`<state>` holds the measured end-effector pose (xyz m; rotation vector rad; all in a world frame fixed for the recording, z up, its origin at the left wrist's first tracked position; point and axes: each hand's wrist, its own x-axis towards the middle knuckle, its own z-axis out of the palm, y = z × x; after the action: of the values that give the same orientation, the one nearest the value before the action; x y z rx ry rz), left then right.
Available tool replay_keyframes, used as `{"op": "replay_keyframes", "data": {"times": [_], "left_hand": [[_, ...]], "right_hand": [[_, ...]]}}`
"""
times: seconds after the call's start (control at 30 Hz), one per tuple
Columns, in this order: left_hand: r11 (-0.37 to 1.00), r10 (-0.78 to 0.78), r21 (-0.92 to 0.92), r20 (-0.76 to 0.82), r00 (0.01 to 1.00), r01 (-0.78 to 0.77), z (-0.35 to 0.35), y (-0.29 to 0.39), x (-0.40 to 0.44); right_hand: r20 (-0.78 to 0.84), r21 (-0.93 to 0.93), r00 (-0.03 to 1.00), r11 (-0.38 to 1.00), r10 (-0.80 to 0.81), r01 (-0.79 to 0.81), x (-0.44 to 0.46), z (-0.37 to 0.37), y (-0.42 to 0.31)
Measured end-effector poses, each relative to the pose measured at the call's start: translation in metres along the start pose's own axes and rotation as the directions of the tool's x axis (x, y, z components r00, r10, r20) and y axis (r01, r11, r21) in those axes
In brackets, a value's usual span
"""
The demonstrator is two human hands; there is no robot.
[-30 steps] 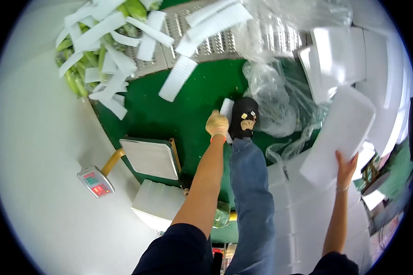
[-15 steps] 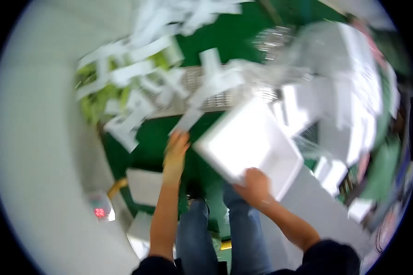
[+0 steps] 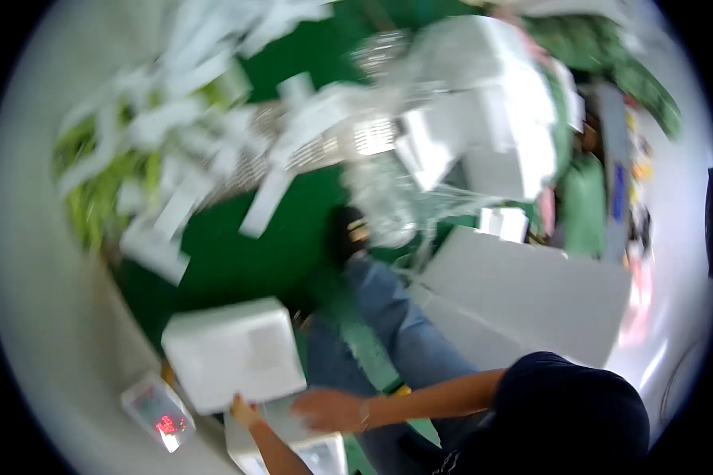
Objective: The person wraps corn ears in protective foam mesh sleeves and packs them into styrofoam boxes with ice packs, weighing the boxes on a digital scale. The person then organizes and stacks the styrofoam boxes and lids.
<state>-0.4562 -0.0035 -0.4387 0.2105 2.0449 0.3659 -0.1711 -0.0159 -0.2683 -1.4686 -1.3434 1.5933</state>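
Observation:
A white foam box (image 3: 234, 356) lies at the lower left, over the place where the scale's platform was seen, and hides it. My left hand (image 3: 246, 413) is at the box's lower edge; its fingers are small and blurred, so their grip cannot be made out. To the right of it, my right hand (image 3: 330, 410) is blurred, with fingers stretched out and nothing visible in them. It is above a second white box (image 3: 325, 453). The scale's display (image 3: 160, 413) shows red digits at the left.
Green vegetables (image 3: 95, 194) lie among white strips (image 3: 268, 202) beside a perforated metal surface (image 3: 313, 152). Clear plastic (image 3: 388, 210) lies near my shoe (image 3: 352, 231). White foam boxes (image 3: 495, 103) and a large grey-white surface (image 3: 531, 293) are to the right.
The foam box has moved from the middle to the lower left. My left hand has left the white strip and come down to the box; my right hand has moved left and let go of it.

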Motion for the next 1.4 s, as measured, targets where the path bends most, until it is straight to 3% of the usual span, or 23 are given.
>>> {"op": "replay_keyframes", "data": {"times": [0.03,0.17,0.2,0.33,0.43,0.6,0.63,0.7,0.73,0.77,0.8,0.87,0.97,1.0,1.03,1.1,1.13,1.2,1.27,1.3,1.33,1.37,1.4], "left_hand": [[1.0,-0.024,0.014,-0.026,0.999,0.024,-0.011,-0.009,0.022],[0.965,-0.173,0.15,-0.248,0.953,0.214,-0.009,-0.022,0.074],[0.959,-0.204,0.129,-0.295,0.934,0.251,-0.006,-0.026,0.084],[0.935,-0.219,0.217,-0.272,0.937,0.282,-0.009,-0.043,0.103],[0.962,-0.234,0.099,-0.183,0.955,0.255,-0.003,-0.042,0.084],[0.91,-0.406,-0.144,-0.123,0.906,0.388,0.021,-0.024,0.039],[0.916,-0.226,0.237,-0.358,0.906,0.323,0.029,-0.03,0.04],[0.814,0.2,0.55,-0.569,0.798,0.188,0.055,0.018,0.01],[0.854,0.344,0.517,-0.642,0.685,0.054,0.087,0.084,-0.023],[0.887,0.44,0.409,-0.601,0.667,-0.216,0.112,0.104,-0.023],[0.84,0.536,0.287,-0.57,0.623,-0.46,0.127,0.121,-0.026],[0.786,0.618,0.317,-0.455,0.642,-0.532,0.175,0.21,-0.031],[0.787,0.615,0.294,-0.44,0.654,-0.542,0.23,0.274,0.078],[0.849,0.527,0.246,-0.435,0.73,-0.467,0.243,0.295,0.121],[0.776,0.626,0.408,-0.406,0.667,-0.481,0.255,0.284,0.197],[0.945,0.324,0.091,-0.4,0.857,-0.315,0.281,0.337,0.212],[0.947,0.317,0.082,-0.402,0.859,-0.311,0.296,0.332,0.225],[0.862,0.344,0.493,-0.389,0.854,-0.122,0.334,0.331,0.24],[0.802,0.5,0.578,-0.509,0.7,-0.152,0.358,0.291,0.284],[0.778,0.513,0.606,-0.463,0.723,-0.164,0.356,0.283,0.295],[0.772,0.636,0.356,-0.43,0.641,-0.527,0.36,0.239,0.342],[0.676,0.528,-0.404,-0.317,0.787,-0.616,0.364,0.253,0.3],[0.216,0.397,-0.932,-0.191,0.898,-0.293,0.367,0.269,0.254]], "right_hand": [[0.175,0.007,0.929,0.943,0.328,-0.334,0.001,-0.035,-0.008],[-0.009,-0.406,0.925,0.844,0.38,-0.35,-0.021,-0.145,0.028],[-0.097,-0.256,0.837,0.8,0.538,-0.543,-0.023,-0.172,0.026],[-0.313,-0.418,0.801,0.683,0.511,-0.599,-0.024,-0.253,0.017],[-0.299,-0.483,0.842,0.689,0.449,-0.54,0.002,-0.293,0.017],[-0.024,-0.656,0.955,0.716,0.295,-0.238,0.133,-0.313,0.013],[0.066,-0.702,0.976,0.705,0.206,-0.101,0.167,-0.315,0.019],[0.202,-0.711,0.979,0.689,0.01,0.139,0.238,-0.307,0.052],[0.24,-0.694,0.965,0.678,-0.103,0.245,0.28,-0.301,0.066],[0.268,-0.702,0.963,0.687,0.01,0.188,0.324,-0.288,0.044],[0.265,-0.726,0.96,0.638,-0.085,0.257,0.359,-0.281,0.058],[0.282,-0.764,0.944,0.556,-0.17,0.328,0.438,-0.271,0.063],[0.223,-0.778,0.9,0.488,-0.374,0.395,0.531,-0.256,0.068],[0.226,-0.772,0.894,0.489,-0.387,0.407,0.545,-0.246,0.077],[0.312,-0.743,0.892,0.501,-0.326,0.443,0.559,-0.232,0.083],[0.416,-0.69,0.832,0.468,-0.367,0.552,0.589,-0.198,0.111],[0.442,-0.656,0.775,0.427,-0.451,0.622,0.6,-0.175,0.135],[0.332,-0.73,0.875,0.49,-0.353,0.475,0.621,-0.137,0.177],[0.373,-0.758,0.849,0.405,-0.375,0.512,0.618,-0.115,0.191],[0.414,-0.737,0.833,0.402,-0.367,0.543,0.613,-0.108,0.198],[0.426,-0.598,0.679,0.377,-0.598,0.708,0.608,-0.103,0.221],[0.544,-0.556,0.593,0.274,-0.594,0.785,0.595,-0.11,0.221],[0.623,-0.462,0.562,0.324,-0.544,0.826,0.579,-0.118,0.217]]}}
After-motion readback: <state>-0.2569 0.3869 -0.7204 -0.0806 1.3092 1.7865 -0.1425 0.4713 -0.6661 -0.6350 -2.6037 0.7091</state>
